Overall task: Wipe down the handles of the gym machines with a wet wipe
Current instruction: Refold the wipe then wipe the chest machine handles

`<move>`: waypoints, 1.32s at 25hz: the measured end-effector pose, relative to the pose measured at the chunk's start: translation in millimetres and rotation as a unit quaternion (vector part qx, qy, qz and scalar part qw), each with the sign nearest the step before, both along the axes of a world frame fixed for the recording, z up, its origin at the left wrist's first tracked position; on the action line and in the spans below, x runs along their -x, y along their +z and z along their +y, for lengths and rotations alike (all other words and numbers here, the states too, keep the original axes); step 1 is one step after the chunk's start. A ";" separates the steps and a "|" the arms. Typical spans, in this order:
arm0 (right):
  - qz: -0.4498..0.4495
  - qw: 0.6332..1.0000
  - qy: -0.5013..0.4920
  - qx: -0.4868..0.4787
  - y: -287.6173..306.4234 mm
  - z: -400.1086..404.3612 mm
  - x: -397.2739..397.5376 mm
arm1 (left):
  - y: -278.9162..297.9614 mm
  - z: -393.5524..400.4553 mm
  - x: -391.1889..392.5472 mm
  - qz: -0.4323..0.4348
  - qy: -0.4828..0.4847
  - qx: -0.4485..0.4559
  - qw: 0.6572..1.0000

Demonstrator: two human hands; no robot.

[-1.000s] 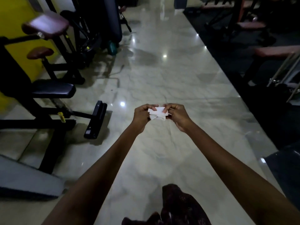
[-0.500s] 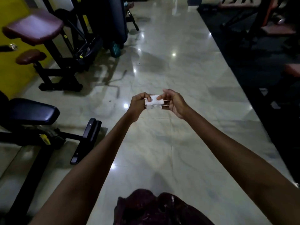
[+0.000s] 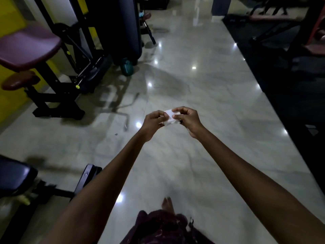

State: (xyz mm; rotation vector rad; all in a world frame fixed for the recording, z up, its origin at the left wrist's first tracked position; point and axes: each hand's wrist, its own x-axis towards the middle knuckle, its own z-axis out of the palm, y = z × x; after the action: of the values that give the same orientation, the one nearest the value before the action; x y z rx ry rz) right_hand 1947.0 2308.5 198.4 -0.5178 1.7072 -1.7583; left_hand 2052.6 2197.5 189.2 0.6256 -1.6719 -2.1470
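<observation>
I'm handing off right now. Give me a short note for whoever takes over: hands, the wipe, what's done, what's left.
Left hand: pinching the wipe at its left edge.
Right hand: pinching its right side; the grip is shared, out in front above the floor.
Machines stand to the left, out of touch.
Done: wipe in hand, bunched.
Left: open it if needed, step to a machine, wipe every handle. No handle touched yet.

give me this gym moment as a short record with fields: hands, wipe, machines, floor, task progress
hands: left hand and right hand both pinch the wet wipe, held out over the floor
wipe: white wet wipe, crumpled between the fingertips, touching no machine
machines: maroon padded seat on a black frame at far left; black padded bench at lower left
floor: glossy marble floor, green bottle standing by a machine base
task progress: no handle being wiped yet
</observation>
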 end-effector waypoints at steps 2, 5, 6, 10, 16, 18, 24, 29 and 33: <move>0.002 1.000 0.001 -0.001 0.1 -44.9 48.2 | 6.2 -49.2 50.1 -0.011 0.004 0.012 1.000; -0.005 1.000 0.000 -0.018 2.3 -99.3 107.1 | 13.8 -102.4 110.3 -0.036 0.027 0.050 0.998; -0.005 1.000 0.000 -0.017 0.8 -118.9 127.1 | 13.8 -119.9 128.8 -0.046 0.030 0.063 0.997; 0.021 1.000 0.012 -0.019 -11.3 -200.7 211.7 | 2.1 -200.1 208.6 -0.050 0.016 0.093 0.994; 0.019 0.999 0.022 -0.015 -10.0 -329.3 351.9 | 0.7 -325.5 346.8 -0.048 0.047 0.126 0.990; 0.016 0.999 0.042 -0.013 -2.1 -376.4 401.0 | 7.3 -370.8 393.2 -0.040 0.058 0.114 0.991; 0.006 0.998 0.065 -0.006 1.7 -505.3 509.7 | 9.0 -492.8 500.9 -0.033 0.078 0.114 0.990; -0.009 0.998 0.064 0.009 -11.1 -616.6 613.5 | -9.6 -605.5 605.1 -0.027 0.078 0.096 0.992; -0.022 0.999 0.049 0.005 -10.4 -704.1 698.0 | -10.2 -698.4 690.5 -0.029 0.051 0.106 0.993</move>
State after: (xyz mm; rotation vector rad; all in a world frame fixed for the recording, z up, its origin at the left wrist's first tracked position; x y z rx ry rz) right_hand 1249.0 1604.5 187.9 -0.5531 1.6165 -1.6973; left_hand 1362.1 1499.0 179.0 0.7002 -1.8267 -1.8655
